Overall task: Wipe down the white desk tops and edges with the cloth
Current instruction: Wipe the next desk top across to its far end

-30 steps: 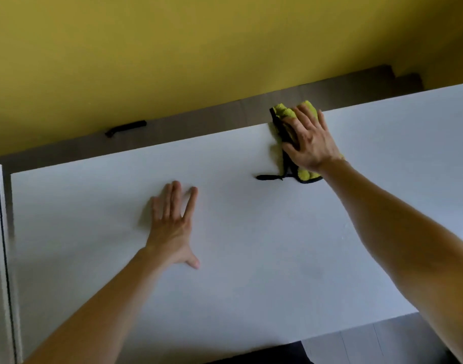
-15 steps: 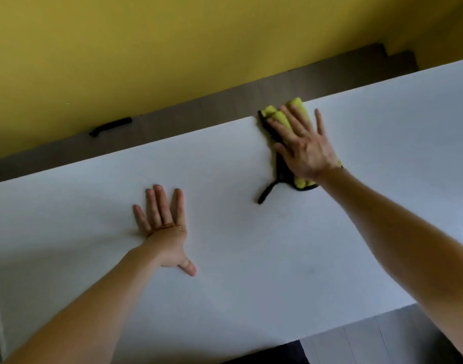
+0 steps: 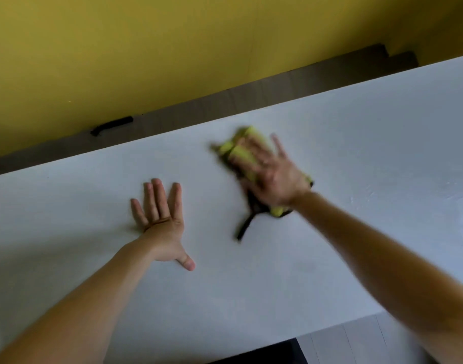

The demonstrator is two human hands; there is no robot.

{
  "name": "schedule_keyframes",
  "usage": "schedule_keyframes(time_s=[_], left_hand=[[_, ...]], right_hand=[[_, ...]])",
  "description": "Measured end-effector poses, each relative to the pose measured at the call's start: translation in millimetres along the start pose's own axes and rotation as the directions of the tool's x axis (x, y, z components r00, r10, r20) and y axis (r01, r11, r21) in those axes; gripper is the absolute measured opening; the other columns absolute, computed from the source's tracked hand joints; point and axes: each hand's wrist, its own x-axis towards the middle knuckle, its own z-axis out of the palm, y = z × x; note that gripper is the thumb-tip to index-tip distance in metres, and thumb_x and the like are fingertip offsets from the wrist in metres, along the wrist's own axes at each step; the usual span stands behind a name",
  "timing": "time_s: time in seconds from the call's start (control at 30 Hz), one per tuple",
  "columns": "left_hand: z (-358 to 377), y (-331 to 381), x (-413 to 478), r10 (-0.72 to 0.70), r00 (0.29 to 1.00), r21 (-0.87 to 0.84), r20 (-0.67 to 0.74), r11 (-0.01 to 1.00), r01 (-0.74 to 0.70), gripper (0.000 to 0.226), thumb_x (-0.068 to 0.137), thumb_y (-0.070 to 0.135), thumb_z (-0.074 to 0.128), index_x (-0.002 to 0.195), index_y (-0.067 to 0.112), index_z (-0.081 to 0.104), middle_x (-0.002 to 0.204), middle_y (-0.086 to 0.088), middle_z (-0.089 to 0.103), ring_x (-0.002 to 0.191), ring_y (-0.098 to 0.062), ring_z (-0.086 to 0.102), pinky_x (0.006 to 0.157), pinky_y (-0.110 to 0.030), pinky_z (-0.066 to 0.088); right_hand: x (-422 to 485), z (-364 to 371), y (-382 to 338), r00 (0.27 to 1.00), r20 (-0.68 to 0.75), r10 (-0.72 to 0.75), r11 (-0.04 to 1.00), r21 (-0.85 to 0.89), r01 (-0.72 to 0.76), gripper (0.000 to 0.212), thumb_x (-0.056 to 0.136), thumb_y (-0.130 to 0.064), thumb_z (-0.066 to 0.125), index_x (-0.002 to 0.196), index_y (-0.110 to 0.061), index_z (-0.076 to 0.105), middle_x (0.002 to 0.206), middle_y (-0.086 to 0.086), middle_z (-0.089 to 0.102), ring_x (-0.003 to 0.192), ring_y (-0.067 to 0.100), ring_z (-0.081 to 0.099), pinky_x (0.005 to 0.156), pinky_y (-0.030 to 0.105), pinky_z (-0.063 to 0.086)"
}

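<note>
Yellow-green cloth (image 3: 247, 153) lies on white desk top (image 3: 330, 232) near the far edge, 2 o'clock of left hand (image 3: 162, 222). Right hand (image 3: 273, 174) presses it flat, fingers spread, blurred. Left hand is splayed flat, bracing. Risk: nothing grips the cloth, so it could bunch or slip out.

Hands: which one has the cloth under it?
The right hand, fingers spread flat over the yellow-green cloth; the left hand lies bare on the white desk top.
</note>
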Motion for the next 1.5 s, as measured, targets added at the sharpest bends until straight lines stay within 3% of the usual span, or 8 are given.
schedule_keyframes(time_s=[0.23,0.47,0.6,0.77,0.93,1.03,1.27,1.5], left_hand=[[0,-1,2,-0.007,0.999,0.016,-0.032,1.0,0.008,0.196,0.045,0.077,0.098,0.132,0.014,-0.066,0.133,-0.032,-0.071,0.13,-0.052,-0.064,0.12,-0.079,-0.016],[6,-5,-1,0.034,0.994,0.01,-0.108,0.999,-0.033,0.198,0.039,0.08,0.097,0.138,0.02,-0.063,0.137,-0.028,-0.071,0.132,-0.047,-0.065,0.12,-0.078,-0.018],[20,-14,-7,0.088,0.96,0.02,-0.265,0.996,-0.086,0.192,0.04,0.082,0.095,0.154,0.028,-0.049,0.153,-0.015,-0.064,0.145,-0.035,-0.058,0.128,-0.064,-0.019],[62,-22,-28,0.153,0.753,-0.02,-0.64,0.976,-0.216,0.145,0.051,0.065,0.102,0.17,0.024,0.029,0.175,-0.014,0.012,0.163,-0.037,0.014,0.131,-0.055,0.023],[136,-8,-73,0.107,0.537,-0.056,-0.837,0.959,-0.278,0.067,0.074,0.026,0.098,0.132,0.013,0.066,0.134,-0.007,0.057,0.122,-0.036,0.059,0.101,-0.05,0.053],[175,2,-95,0.119,0.554,-0.075,-0.824,0.946,-0.315,0.062,0.08,0.031,0.093,0.133,0.014,0.066,0.137,-0.004,0.06,0.125,-0.033,0.061,0.101,-0.046,0.055],[217,28,-116,0.102,0.719,-0.161,-0.688,0.944,-0.288,0.118,0.067,0.057,0.097,0.166,0.023,0.042,0.179,-0.006,0.024,0.165,-0.03,0.022,0.13,-0.045,0.03],[210,19,-114,0.104,0.797,-0.224,-0.594,0.931,-0.289,0.133,0.061,0.045,0.105,0.17,0.019,0.033,0.183,-0.006,0.006,0.169,-0.027,0.005,0.136,-0.039,0.015]], right_hand=[[-8,-17,22,0.86,-0.138,0.491,0.871,0.076,-0.485,0.067,0.112,-0.056,0.034,0.172,-0.028,0.026,0.18,0.007,0.021,0.168,0.031,0.01,0.135,0.054,0.012],[-82,27,-108,0.992,0.052,-0.118,0.993,0.033,0.116,0.065,0.114,-0.043,0.04,0.174,-0.03,0.02,0.182,0.007,0.013,0.169,0.03,0.004,0.136,0.057,0.008],[-80,0,-8,0.969,-0.058,0.239,0.971,-0.013,-0.24,0.067,0.112,-0.044,0.044,0.173,-0.034,0.019,0.181,0.001,0.018,0.169,0.027,0.005,0.134,0.063,0.009],[-87,4,-37,0.842,-0.166,0.512,0.858,0.069,-0.509,0.065,0.11,-0.047,0.045,0.17,-0.027,0.033,0.18,0.007,0.023,0.168,0.03,0.011,0.134,0.06,0.011],[-144,52,-197,1.0,-0.006,-0.026,0.999,0.045,0.027,0.063,0.113,-0.044,0.043,0.172,-0.029,0.029,0.181,0.009,0.017,0.169,0.029,0.007,0.134,0.06,0.011],[-156,49,-155,0.998,-0.031,-0.058,0.998,0.012,0.059,0.063,0.113,-0.044,0.043,0.172,-0.033,0.026,0.181,0.003,0.017,0.169,0.027,0.005,0.134,0.06,0.011],[-196,26,-72,0.801,-0.172,0.573,0.819,0.079,-0.569,0.065,0.11,-0.045,0.038,0.172,-0.029,0.028,0.181,0.008,0.02,0.169,0.03,0.009,0.134,0.061,0.012],[-228,71,-241,0.994,-0.039,0.098,0.994,0.062,-0.095,0.065,0.11,-0.048,0.035,0.172,-0.029,0.028,0.181,0.009,0.016,0.169,0.029,0.006,0.135,0.057,0.009]])
